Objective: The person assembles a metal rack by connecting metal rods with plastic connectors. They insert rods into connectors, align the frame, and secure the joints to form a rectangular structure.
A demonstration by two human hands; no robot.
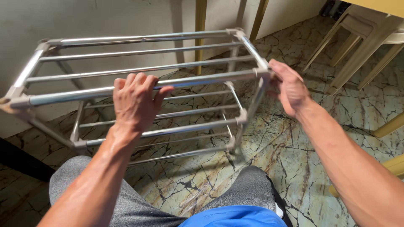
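Head cam's got the left hand [134, 101] clenched over the front top rail of the metal rack [139, 84], which runs left-right on the marble floor [294, 138], right hand [288, 86] gripping the rack's right corner.

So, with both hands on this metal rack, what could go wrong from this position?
The left hand grips only the front top tube of the rack; the tubes seem push-fitted into plastic corner joints, so one might pull loose. The right hand wraps the corner joint, where fingers could get pinched. The rack looks tilted, so it may slip on the smooth marble floor.
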